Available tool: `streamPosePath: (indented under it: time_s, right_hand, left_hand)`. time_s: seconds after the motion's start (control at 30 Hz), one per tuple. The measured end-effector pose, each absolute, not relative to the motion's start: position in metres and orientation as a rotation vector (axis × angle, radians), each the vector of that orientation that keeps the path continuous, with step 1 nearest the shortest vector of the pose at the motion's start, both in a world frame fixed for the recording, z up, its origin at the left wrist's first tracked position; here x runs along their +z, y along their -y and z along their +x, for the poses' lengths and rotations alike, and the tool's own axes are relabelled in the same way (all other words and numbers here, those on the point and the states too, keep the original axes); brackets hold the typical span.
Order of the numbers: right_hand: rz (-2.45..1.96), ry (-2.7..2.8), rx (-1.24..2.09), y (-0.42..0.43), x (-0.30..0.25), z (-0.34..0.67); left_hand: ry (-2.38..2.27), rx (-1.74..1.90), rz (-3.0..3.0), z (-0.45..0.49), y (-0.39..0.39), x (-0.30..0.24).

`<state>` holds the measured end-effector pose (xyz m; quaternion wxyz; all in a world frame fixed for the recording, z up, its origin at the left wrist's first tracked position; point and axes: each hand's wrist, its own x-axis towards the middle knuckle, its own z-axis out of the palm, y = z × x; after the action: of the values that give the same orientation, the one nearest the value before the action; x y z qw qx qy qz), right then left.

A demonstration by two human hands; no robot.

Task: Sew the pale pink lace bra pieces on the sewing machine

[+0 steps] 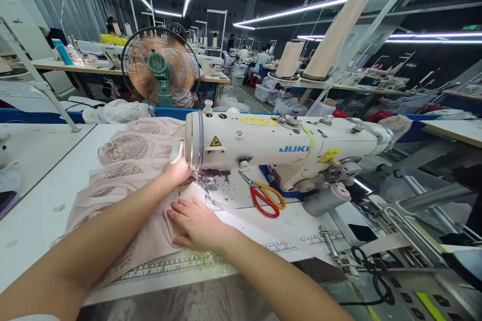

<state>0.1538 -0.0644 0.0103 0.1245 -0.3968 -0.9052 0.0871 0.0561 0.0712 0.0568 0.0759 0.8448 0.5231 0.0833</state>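
A white JUKI sewing machine (226, 138) stands in front of me. My left hand (179, 171) is at the left end of its head, beside the needle area; its fingers are mostly hidden behind the head. A small white piece (176, 151) shows by that hand, its kind unclear. My right hand (199, 223) lies flat with fingers outstretched on pale pink fabric (160, 230) just before the needle. Several pale pink lace pieces (124, 148) lie spread left of the machine. A narrow pink strip (259, 220) runs from the needle area toward the lower right.
Scissors with red and orange handles (264, 200) lie on the machine bed. A ruler tape (150, 272) runs along the table's front edge. Behind the machine are a large fan (160, 67) and thread cones (333, 35). A grey roll (327, 200) sits at the right.
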Motion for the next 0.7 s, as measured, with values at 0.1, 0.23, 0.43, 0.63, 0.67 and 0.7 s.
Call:
streamPosePath:
  time_s: [0.1, 0.23, 0.43, 0.63, 0.67, 0.7]
  right_hand:
    - [-1.029, 2.662, 0.223, 0.052, 0.011, 0.163]
    - [-1.024, 2.652, 0.161, 0.05, 0.008, 0.163]
    - [-1.098, 2.611, 0.192, 0.075, 0.002, 0.162]
    - [-1.339, 2.41, 0.111, 0.108, -0.012, 0.18]
    - [-1.363, 2.396, 0.098, 0.111, -0.014, 0.182]
    - [-1.377, 2.389, 0.087, 0.112, -0.015, 0.184]
  left_hand:
    - [-1.339, 0.25, 2.698, 0.037, -0.051, 0.059]
    - [-0.643, 0.336, 2.864, 0.005, -0.028, 0.036]
    - [-0.591, 0.414, 2.928, -0.01, -0.02, 0.006]
    - [-0.591, 0.441, 2.937, -0.008, -0.026, 0.001]
    - [-0.6, 0.439, 2.939, -0.008, -0.028, 0.0]
    - [-0.609, 0.436, 2.941, -0.007, -0.03, -0.001]
